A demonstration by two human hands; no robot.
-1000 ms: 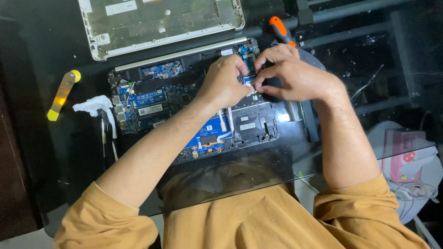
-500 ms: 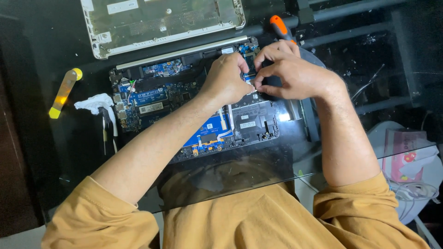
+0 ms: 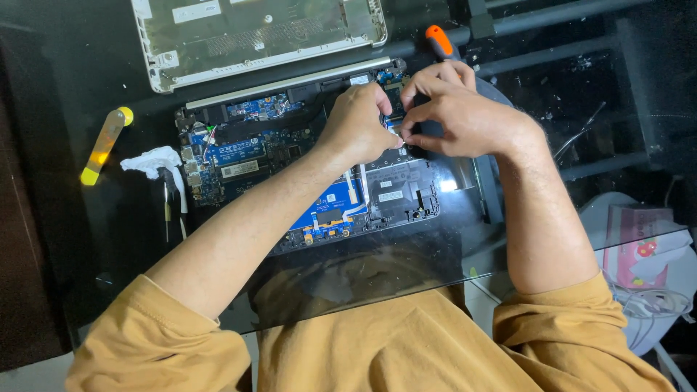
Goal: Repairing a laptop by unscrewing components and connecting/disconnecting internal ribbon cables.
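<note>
Upper middle of frame, over the far right corner of an opened laptop with circuit boards bared: left hand and right hand meeting fingertip to fingertip. Fingers of both hands narrow, pinched on a small pale part, seemingly a connector or cable end, too small to identify; whether gripped or merely pressed, impossible to tell. Part lying directly between the two sets of fingertips, just right of the left knuckles and just left of the right thumb; both hands equally near. Long axis of the laptop running from left to right across the glass tabletop. Behind the right hand, an orange-handled screwdriver; upper left, the removed bottom cover; far left, a yellow pry tool and crumpled white tissue.
</note>
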